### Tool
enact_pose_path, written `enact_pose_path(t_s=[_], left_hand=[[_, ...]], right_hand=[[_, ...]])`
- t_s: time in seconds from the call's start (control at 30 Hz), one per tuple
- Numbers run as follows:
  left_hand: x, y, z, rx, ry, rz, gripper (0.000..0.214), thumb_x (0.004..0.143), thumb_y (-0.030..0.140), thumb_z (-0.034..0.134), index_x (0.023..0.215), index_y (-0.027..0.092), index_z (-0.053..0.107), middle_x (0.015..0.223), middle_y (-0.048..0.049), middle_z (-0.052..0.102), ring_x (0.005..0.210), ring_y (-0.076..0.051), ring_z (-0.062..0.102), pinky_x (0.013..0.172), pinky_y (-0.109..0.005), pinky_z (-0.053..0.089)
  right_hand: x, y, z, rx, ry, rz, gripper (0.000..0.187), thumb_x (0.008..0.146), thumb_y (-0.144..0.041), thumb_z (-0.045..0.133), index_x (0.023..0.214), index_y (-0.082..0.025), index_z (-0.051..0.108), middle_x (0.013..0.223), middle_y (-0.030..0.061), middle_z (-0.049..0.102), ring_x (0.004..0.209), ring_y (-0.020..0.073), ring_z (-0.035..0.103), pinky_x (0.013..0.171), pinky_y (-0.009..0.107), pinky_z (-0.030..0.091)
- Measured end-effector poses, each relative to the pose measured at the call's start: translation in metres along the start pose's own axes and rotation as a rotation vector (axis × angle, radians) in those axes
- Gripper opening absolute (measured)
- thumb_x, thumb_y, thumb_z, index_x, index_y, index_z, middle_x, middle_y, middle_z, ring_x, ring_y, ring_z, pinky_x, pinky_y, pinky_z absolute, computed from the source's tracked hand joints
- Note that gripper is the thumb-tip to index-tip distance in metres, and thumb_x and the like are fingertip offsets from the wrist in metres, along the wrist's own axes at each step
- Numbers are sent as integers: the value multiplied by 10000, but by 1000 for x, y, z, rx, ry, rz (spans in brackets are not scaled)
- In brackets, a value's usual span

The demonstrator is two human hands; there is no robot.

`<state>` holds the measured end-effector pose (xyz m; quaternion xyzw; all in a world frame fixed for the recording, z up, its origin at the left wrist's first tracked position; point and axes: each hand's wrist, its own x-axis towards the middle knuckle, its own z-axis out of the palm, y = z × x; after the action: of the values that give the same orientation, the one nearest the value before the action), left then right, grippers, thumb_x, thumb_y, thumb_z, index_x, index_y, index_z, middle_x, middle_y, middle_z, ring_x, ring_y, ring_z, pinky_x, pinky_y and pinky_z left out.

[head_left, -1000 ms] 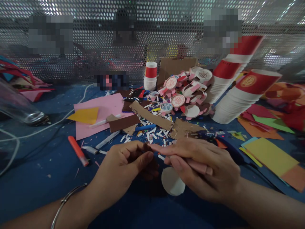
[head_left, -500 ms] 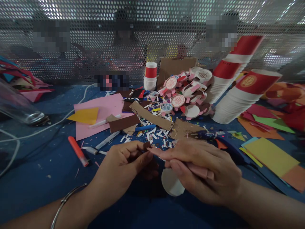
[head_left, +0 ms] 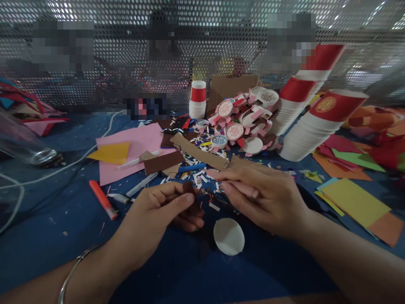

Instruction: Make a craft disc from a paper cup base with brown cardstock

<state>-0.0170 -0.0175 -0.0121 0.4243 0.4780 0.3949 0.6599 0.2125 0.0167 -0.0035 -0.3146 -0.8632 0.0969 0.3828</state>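
My left hand (head_left: pixel 161 209) is curled, thumb and fingers pinching a small dark brown paper piece (head_left: pixel 189 188). My right hand (head_left: pixel 261 194) sits just to its right, fingers pressed together around a narrow pink paper strip (head_left: pixel 243 188). The two hands are a little apart above the blue table. A white paper disc (head_left: pixel 228 236) lies on the table below and between them. A metal bangle (head_left: pixel 71 272) circles my left wrist.
Paper scraps, brown cardboard strips (head_left: pixel 202 155) and a pink sheet (head_left: pixel 133 152) lie ahead. An orange marker (head_left: pixel 103 199) lies left. Stacks of red-and-white paper cups (head_left: pixel 316 126) lean at right beside coloured sheets (head_left: pixel 354 198). Decorated cup pieces (head_left: pixel 240 122) are piled before a perforated metal screen (head_left: pixel 126 50).
My right hand has lifted and moved away from the left, towards the far side, so the white disc now shows whole. The left hand keeps its pinch on the brown piece.
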Motion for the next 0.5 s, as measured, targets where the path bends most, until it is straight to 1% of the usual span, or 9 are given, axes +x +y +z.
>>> enact_pose_path(t_s=[0.1, 0.13, 0.2, 0.3, 0.4, 0.43, 0.5], left_hand=[[1, 2, -1, -13, 8, -3, 106, 918, 264, 725, 918, 167, 768, 772, -45, 798, 641, -130, 762, 551, -141, 572], [1, 2, -2, -16, 10, -3, 103, 918, 260, 724, 928, 167, 768, 770, -44, 799, 641, -131, 763, 550, -142, 573], [0, 2, -2, -19, 17, 0, 94, 918, 250, 721, 937, 169, 764, 762, -37, 795, 636, -131, 763, 543, -142, 569], [-1, 2, -4, 0, 37, 24, 91, 922, 258, 713, 939, 176, 747, 740, -18, 780, 624, -131, 756, 533, -149, 566], [-2, 3, -5, 98, 58, 95, 120, 934, 303, 703, 933, 186, 725, 724, 2, 762, 612, -127, 740, 545, -168, 575], [-3, 4, -4, 157, 59, 131, 134, 939, 320, 697, 927, 188, 719, 718, 7, 756, 610, -124, 734, 555, -175, 578], [-6, 6, -3, 292, 55, 211, 160, 952, 345, 680, 912, 193, 710, 716, 10, 749, 622, -121, 727, 585, -185, 586]], right_hand=[[-1, 11, 5, -67, -183, -50, 239, 968, -165, 570, 1152, -121, 716, 920, 96, 765, 815, 227, 719, 702, 342, 552], [-2, 14, 6, -90, -220, -56, 248, 972, -171, 562, 1161, -121, 715, 923, 101, 757, 825, 239, 715, 704, 355, 551], [-3, 16, 7, -118, -244, -56, 263, 982, -182, 548, 1181, -123, 709, 961, 114, 754, 857, 256, 713, 723, 378, 556], [-3, 14, 2, -108, -214, -27, 279, 995, -207, 543, 1212, -133, 702, 1031, 117, 769, 888, 253, 723, 759, 389, 566], [-4, 10, -10, -44, -115, 52, 263, 989, -235, 582, 1206, -177, 718, 1099, 94, 780, 924, 229, 740, 794, 359, 578], [-5, 8, -14, -15, -70, 100, 238, 983, -253, 606, 1178, -201, 733, 1086, 78, 786, 906, 216, 746, 766, 334, 582], [-9, 5, -23, 31, 14, 226, 187, 976, -305, 645, 1110, -243, 759, 985, 47, 800, 811, 193, 754, 656, 291, 576]])
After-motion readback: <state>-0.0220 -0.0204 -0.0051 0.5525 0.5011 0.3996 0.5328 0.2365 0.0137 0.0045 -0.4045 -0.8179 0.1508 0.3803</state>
